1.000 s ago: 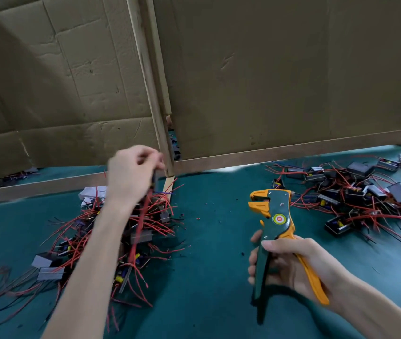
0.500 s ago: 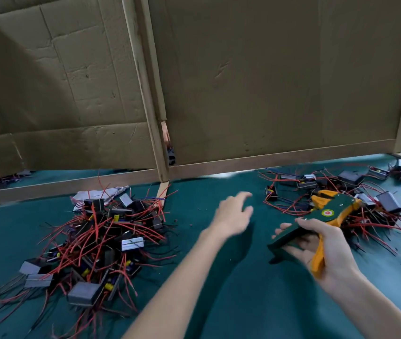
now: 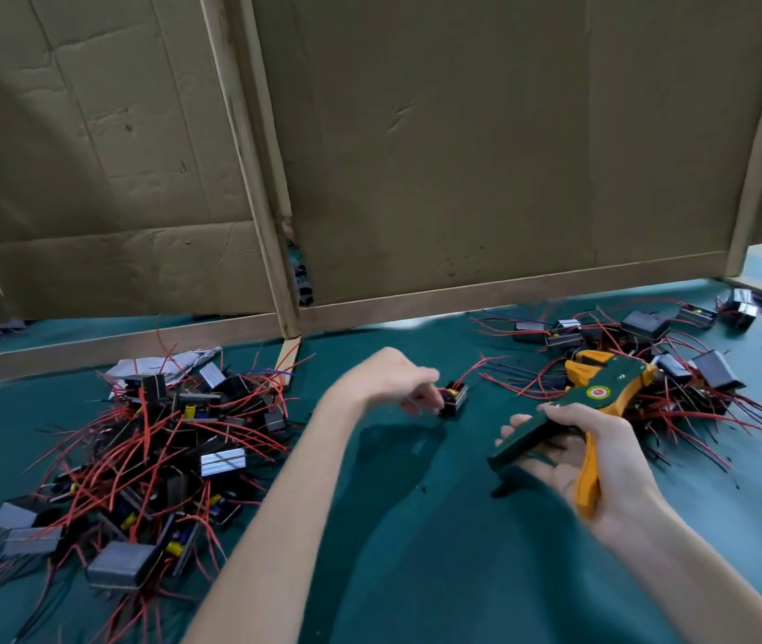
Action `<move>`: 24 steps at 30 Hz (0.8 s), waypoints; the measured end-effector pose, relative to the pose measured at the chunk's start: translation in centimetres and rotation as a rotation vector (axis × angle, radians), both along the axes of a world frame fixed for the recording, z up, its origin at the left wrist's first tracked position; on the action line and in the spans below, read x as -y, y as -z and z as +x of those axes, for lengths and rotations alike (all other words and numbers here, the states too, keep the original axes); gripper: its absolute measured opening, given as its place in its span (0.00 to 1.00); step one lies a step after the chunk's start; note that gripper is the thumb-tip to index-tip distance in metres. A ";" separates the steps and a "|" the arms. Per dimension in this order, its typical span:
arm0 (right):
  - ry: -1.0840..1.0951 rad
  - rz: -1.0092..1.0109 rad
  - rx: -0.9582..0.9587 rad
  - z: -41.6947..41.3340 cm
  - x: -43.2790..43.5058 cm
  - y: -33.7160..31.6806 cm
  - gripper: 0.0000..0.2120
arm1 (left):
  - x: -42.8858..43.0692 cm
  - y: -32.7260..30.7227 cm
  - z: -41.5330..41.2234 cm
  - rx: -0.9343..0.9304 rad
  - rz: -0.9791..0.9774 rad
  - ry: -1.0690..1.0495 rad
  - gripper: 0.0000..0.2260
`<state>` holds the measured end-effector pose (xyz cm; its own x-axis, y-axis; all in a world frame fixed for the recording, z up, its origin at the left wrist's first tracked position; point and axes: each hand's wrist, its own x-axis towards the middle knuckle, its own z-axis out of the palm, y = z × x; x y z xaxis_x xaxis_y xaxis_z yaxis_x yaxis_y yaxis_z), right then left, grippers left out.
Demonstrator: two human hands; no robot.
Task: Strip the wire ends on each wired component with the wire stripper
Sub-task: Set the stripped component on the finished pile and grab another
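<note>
Head view. Pinched in left grip (image 3: 397,385): one small black component (image 3: 454,398), over the teal tabletop (image 3: 416,574), between the two heaps. Lifted clear or touching the cloth: cannot tell. Motion blur on that grip, so pinch judged rather than plainly seen.

Closed round the wire stripper (image 3: 597,396): right grip (image 3: 588,462), thumb over the green body, orange handle across the palm. Handles spread apart, so probably not squeezed.

Key relation: component to the left of the stripper head, near but apart. Red wires (image 3: 481,367) out of the component, up and to the right, free ends toward the stripper's orange jaw side. Long axis of the stripper: handle ends low-left, head high-right, roughly parallel to the wires rather than across them. Nearer to the component: left grip. Nearer to the wire ends: stripper head.

Judged step: fresh component taken up, wire ends not yet presented to the tool. For the next move, probably: turn tool or component to get the ends squarely into the mouth, then squeeze.

Also on the tabletop: left heap (image 3: 161,457) and right heap (image 3: 676,383) of like parts. Stripped versus unstripped heap: cannot tell. Cardboard wall (image 3: 463,155) behind.
</note>
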<state>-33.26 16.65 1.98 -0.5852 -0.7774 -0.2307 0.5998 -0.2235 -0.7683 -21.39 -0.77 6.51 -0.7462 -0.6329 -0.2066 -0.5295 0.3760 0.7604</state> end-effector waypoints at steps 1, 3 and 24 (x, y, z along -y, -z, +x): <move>-0.010 0.002 -0.004 0.1 0.0 0.0 0.01 | 0.4 -0.8 1.5 0.077 -0.006 0.032 0.15; -0.025 0.005 -0.008 0.3 0.0 0.1 0.02 | 0.7 -2.0 4.0 0.184 -0.076 0.070 0.13; -0.146 0.030 0.016 0.6 0.1 0.3 0.03 | -1.4 5.6 0.2 -0.491 0.124 -0.083 0.10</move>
<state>-32.70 16.58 1.69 -0.4625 -0.8465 -0.2637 0.6366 -0.1099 -0.7633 -21.22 0.65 0.86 -0.7221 -0.6873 0.0784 -0.1229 0.2391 0.9632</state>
